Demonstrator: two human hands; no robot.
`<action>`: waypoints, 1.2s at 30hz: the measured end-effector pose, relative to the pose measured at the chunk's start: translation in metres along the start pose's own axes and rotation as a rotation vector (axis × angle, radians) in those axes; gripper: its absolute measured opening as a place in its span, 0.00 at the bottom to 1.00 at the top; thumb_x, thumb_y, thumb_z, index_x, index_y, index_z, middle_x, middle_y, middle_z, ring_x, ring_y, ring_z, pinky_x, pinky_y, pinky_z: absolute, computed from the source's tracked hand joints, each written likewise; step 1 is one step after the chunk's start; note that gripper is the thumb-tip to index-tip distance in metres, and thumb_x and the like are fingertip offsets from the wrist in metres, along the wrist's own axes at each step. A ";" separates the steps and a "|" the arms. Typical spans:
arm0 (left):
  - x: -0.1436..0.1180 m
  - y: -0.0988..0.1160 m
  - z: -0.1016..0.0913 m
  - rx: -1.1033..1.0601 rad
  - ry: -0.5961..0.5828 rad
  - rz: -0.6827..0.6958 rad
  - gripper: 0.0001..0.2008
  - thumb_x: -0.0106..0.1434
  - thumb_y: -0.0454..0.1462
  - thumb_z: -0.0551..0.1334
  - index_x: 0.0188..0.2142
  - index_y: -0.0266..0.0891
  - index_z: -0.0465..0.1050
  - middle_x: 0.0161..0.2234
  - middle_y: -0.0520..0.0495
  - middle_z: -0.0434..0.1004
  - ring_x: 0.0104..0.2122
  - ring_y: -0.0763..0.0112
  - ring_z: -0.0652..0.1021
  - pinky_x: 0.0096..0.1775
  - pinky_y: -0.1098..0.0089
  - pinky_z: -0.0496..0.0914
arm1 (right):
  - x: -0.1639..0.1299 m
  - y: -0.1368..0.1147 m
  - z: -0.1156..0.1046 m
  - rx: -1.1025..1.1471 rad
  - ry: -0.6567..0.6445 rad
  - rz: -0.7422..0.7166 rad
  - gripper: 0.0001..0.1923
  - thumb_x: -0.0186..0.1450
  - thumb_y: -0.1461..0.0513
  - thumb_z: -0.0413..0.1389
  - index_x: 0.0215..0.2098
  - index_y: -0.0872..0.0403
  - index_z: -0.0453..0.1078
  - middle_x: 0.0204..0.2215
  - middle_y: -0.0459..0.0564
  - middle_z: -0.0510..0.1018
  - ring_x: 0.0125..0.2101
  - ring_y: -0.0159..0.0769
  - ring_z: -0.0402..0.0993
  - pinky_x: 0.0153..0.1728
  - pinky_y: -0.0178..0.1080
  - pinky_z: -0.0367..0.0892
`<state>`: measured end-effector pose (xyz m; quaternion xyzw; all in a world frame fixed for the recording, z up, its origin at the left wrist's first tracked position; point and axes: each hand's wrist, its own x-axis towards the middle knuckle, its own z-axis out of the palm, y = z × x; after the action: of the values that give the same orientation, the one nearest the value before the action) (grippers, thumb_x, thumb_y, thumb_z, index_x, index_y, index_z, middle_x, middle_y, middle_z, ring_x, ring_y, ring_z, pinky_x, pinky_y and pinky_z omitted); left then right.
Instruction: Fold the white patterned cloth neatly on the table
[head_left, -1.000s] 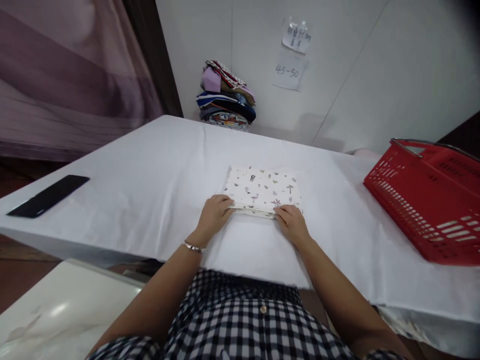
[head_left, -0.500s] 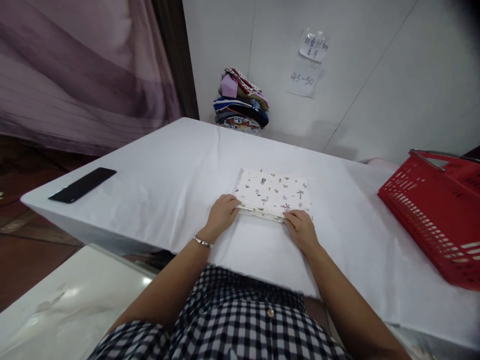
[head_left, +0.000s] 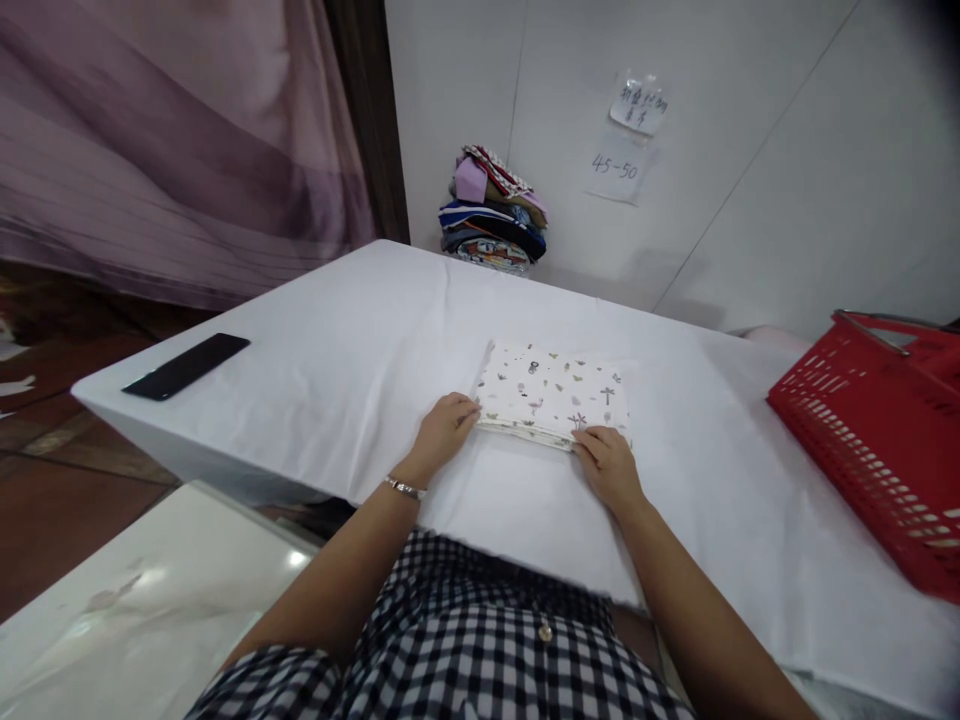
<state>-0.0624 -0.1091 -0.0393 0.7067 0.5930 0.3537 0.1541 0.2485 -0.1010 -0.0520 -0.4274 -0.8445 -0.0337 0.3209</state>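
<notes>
A folded white cloth (head_left: 551,385) printed with small palm trees, leaves and animals lies flat on the white-covered table (head_left: 360,350). Its layered folded edge faces me. My left hand (head_left: 448,425) pinches the near left corner, with a silver bracelet on that wrist. At the near right corner my right hand (head_left: 607,462) has thumb and fingers closed on the same edge. The undersides of the cloth's layers are hidden.
A red plastic basket (head_left: 885,430) with a metal handle stands at the right. On the table's left end lies a flat black object (head_left: 187,366). Folded fabrics (head_left: 495,215) are stacked against the wall, near paper notes (head_left: 621,168). A pale glossy surface (head_left: 150,610) is at lower left.
The view has shifted slightly, so everything appears a little farther right. Both hands keep their hold at the cloth's near corners; the cloth looks the same.
</notes>
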 end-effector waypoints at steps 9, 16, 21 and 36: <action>-0.002 0.006 -0.005 0.175 -0.057 0.126 0.11 0.65 0.38 0.54 0.42 0.42 0.73 0.43 0.47 0.73 0.44 0.65 0.71 0.44 0.65 0.68 | 0.000 -0.001 0.000 0.019 0.006 0.018 0.11 0.67 0.61 0.49 0.43 0.51 0.73 0.36 0.52 0.75 0.37 0.40 0.68 0.38 0.44 0.64; 0.004 0.009 -0.004 0.268 0.014 0.166 0.14 0.68 0.38 0.49 0.36 0.42 0.74 0.39 0.47 0.74 0.40 0.67 0.71 0.40 0.67 0.68 | -0.001 0.000 0.001 0.013 0.008 0.019 0.11 0.67 0.61 0.50 0.43 0.52 0.73 0.37 0.52 0.75 0.38 0.41 0.68 0.38 0.44 0.65; -0.002 0.012 -0.007 0.296 0.012 0.186 0.13 0.68 0.38 0.49 0.37 0.42 0.73 0.40 0.48 0.74 0.41 0.67 0.71 0.40 0.67 0.68 | 0.000 0.000 0.000 0.024 -0.009 0.034 0.11 0.67 0.61 0.50 0.43 0.51 0.73 0.37 0.52 0.75 0.38 0.41 0.68 0.38 0.44 0.65; -0.006 0.009 -0.007 0.094 -0.058 0.105 0.10 0.65 0.41 0.54 0.43 0.43 0.69 0.47 0.49 0.70 0.39 0.72 0.74 0.38 0.71 0.69 | 0.000 0.000 0.001 0.038 -0.003 0.050 0.12 0.67 0.60 0.49 0.43 0.50 0.73 0.37 0.52 0.75 0.39 0.41 0.69 0.39 0.44 0.65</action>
<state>-0.0607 -0.1181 -0.0308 0.7534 0.5664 0.3122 0.1191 0.2485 -0.1007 -0.0528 -0.4422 -0.8345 -0.0088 0.3285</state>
